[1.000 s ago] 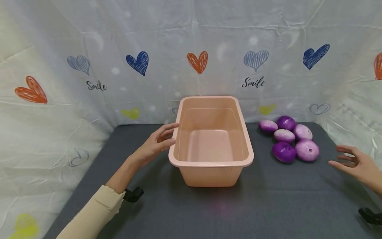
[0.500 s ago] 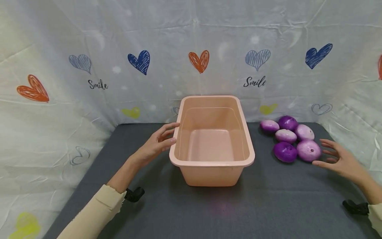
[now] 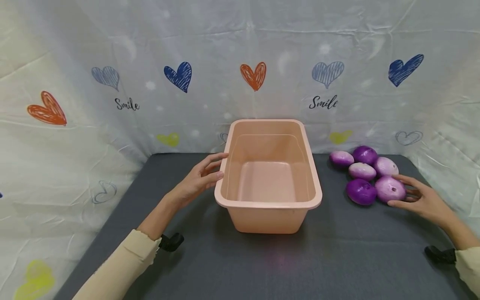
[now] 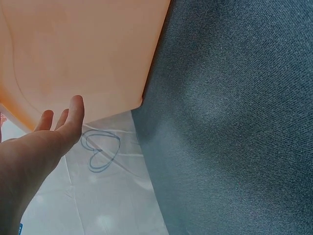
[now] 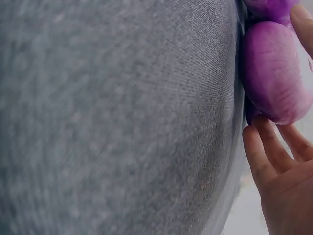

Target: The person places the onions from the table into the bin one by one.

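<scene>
The left hand (image 3: 196, 181) is unclenched, fingers relaxed and slightly bent, their tips and the thumb at the left rim of a peach plastic tub (image 3: 267, 218); in the left wrist view those fingers show against the tub's outer side. The right hand (image 3: 425, 202) reaches about the nearest pale purple onion (image 3: 388, 190), thumb on the near side, fingers on the far side; the right wrist view has the fingertips at the onion's edge and the thumb apart from them, and whether the hand grasps it firmly cannot be told.

That onion rests at the front right of a cluster of six; a dark purple onion (image 3: 361, 192) lies just beside it on the left, a pale onion (image 3: 386, 166) just behind it; a smaller pale onion (image 3: 362, 171) sits in the middle, with a dark onion (image 3: 365, 154) and a light-topped onion (image 3: 341, 158) at the back. The tub stands upright left of the cluster and apart from it, its inner floor in sight.

Both forearms wear cream sleeves (image 3: 116, 266), with a black device (image 3: 171, 241) at each wrist; a dark grey cloth (image 3: 277, 271) covers the table; behind hangs a pale curtain (image 3: 221, 25) printed with orange, blue and yellow hearts and the word "Smile".
</scene>
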Available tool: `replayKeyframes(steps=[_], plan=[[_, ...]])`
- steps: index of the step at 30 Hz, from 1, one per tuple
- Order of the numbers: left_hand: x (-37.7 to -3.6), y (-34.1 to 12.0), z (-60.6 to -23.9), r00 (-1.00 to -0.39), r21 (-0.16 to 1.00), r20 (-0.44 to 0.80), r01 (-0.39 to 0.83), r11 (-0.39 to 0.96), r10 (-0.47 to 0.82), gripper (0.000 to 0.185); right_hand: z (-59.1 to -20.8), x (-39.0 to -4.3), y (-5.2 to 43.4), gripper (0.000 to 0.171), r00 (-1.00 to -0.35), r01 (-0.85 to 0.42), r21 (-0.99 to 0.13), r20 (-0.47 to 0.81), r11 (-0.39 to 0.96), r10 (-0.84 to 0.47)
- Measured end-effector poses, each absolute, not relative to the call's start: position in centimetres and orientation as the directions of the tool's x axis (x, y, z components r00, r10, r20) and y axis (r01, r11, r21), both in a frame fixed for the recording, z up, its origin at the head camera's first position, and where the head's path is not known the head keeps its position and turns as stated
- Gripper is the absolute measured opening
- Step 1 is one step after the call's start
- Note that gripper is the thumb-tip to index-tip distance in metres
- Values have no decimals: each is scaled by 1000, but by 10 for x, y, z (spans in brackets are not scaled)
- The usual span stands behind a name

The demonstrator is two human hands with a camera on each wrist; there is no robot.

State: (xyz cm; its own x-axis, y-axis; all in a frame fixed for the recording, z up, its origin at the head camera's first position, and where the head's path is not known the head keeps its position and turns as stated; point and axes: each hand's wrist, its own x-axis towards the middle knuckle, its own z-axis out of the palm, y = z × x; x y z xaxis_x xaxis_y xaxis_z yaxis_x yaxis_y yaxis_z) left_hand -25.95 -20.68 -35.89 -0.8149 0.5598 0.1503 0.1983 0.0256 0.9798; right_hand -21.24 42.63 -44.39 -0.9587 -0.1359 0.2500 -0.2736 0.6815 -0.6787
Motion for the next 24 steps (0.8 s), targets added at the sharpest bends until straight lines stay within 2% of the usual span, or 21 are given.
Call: replayKeyframes(steps=[8, 24], plan=[[-258, -205, -358, -830, 983, 142, 184, 24, 539, 60, -447, -221, 427, 78, -938, -342, -686, 294, 642, -185], [-259, -203, -356, -833, 980, 144, 194, 38, 533, 60, -448, -227, 427, 74, -929, -363, -668, 317, 650, -193]])
